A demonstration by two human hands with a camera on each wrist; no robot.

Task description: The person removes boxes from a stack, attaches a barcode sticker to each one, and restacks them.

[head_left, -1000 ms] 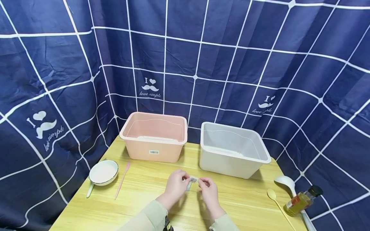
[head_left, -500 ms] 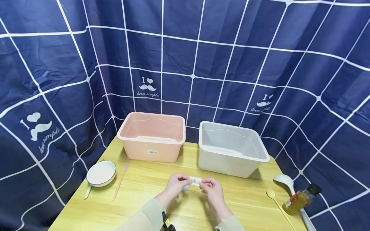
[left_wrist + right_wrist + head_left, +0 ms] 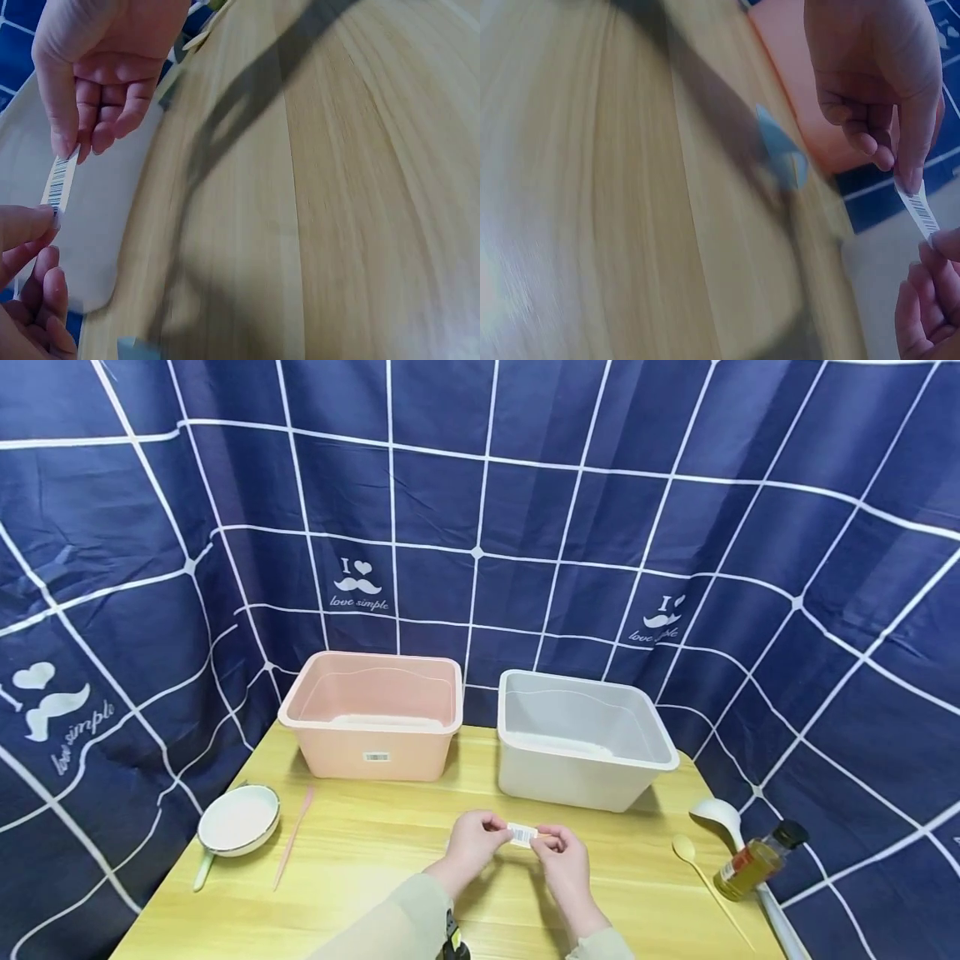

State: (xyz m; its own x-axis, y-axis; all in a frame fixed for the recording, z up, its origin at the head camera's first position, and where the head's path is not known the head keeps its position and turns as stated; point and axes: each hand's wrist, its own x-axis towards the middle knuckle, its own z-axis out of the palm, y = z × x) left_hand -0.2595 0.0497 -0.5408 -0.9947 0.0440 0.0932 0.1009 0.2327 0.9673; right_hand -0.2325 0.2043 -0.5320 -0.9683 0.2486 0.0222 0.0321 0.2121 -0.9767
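Observation:
A small white barcode sticker (image 3: pixel 522 834) is held just above the wooden table (image 3: pixel 360 868), in front of the two bins. My left hand (image 3: pixel 504 831) pinches its left end and my right hand (image 3: pixel 542 840) pinches its right end. In the left wrist view the sticker (image 3: pixel 61 178) hangs between the right hand's fingertips (image 3: pixel 71 142) above and my left thumb (image 3: pixel 30 223) below. In the right wrist view the sticker (image 3: pixel 919 207) shows its bars, and a blurred light-blue piece (image 3: pixel 784 154) lies on the table beneath.
A pink bin (image 3: pixel 372 752) and a pale grey bin (image 3: pixel 577 777) stand at the back. At left lie a white bowl with a green handle (image 3: pixel 238 820) and a pink stick (image 3: pixel 288 839). At right lie a white ladle (image 3: pixel 720 814), a yellow spoon (image 3: pixel 686 852) and an oil bottle (image 3: pixel 757 858).
Both hands kept their pinch on the sticker and drew it out flat between them. The hands drifted slightly right, and the head view swung right.

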